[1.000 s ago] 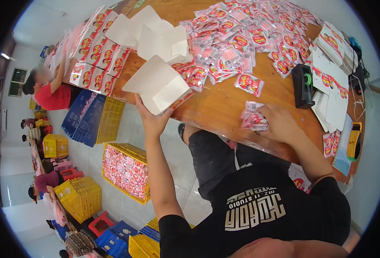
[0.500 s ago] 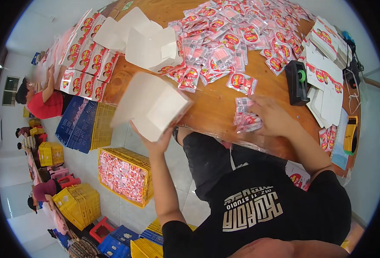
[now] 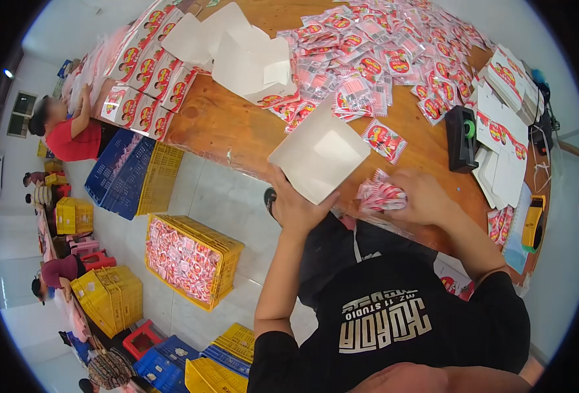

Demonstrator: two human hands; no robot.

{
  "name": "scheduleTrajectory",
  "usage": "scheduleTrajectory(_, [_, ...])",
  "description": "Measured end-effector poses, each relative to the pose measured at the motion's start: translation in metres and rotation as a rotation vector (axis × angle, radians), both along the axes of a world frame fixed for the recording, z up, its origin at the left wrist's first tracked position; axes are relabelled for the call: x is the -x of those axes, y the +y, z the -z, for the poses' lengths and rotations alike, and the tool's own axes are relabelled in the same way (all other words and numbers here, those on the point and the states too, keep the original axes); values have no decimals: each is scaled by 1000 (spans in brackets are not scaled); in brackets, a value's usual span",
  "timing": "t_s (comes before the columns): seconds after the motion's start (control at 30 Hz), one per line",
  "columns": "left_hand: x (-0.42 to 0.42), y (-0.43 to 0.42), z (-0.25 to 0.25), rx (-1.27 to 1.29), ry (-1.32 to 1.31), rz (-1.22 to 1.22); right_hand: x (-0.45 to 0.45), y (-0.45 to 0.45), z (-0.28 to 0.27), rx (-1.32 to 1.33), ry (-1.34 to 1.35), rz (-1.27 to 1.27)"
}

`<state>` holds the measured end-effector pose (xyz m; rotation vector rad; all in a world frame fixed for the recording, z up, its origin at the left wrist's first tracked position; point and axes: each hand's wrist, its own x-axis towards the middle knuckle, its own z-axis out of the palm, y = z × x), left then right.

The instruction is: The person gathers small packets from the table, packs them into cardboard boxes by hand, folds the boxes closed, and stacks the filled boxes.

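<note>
My left hand [image 3: 300, 204] grips a white cardboard box [image 3: 319, 154] by its lower side, its open mouth tilted toward me. Just right of the box, my right hand [image 3: 420, 198] is closed around a bunch of red and white candy packets [image 3: 380, 194] near the table's front edge. A single candy packet [image 3: 384, 140] lies flat on the wood above that hand. Behind the held box, a second open white box [image 3: 250, 65] stands beside a large pile of candy packets [image 3: 368, 59].
A black tape dispenser [image 3: 461, 139] and flat printed cartons [image 3: 499, 131] are at the right. Filled boxes [image 3: 149, 72] are stacked at the left. A yellow crate [image 3: 227, 268] full of packets stands on the floor. A person in red [image 3: 73, 134] works at the far left.
My left hand has brought the box to the right, close to my right hand. The packets in my right hand are now bunched together, lifted slightly off the table.
</note>
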<state>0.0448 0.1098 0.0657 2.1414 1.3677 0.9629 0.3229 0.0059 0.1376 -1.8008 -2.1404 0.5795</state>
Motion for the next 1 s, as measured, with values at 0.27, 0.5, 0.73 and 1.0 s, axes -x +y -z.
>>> scheduleTrajectory(0.27, [-48,-33,23,-202,-79,-50,38,47,-54,-249,304,196])
scheduleTrajectory(0.5, [-58,-39,23,-259,-72,-128,61,89,-24,138,-155,138])
scheduleTrajectory(0.73, [-59,-35,29,-319,-78,-136,47,77,-43,-371,-177,47])
scheduleTrajectory(1.0, [-61,-35,31,-299,-71,-152,46,110,-25,116,-353,-223])
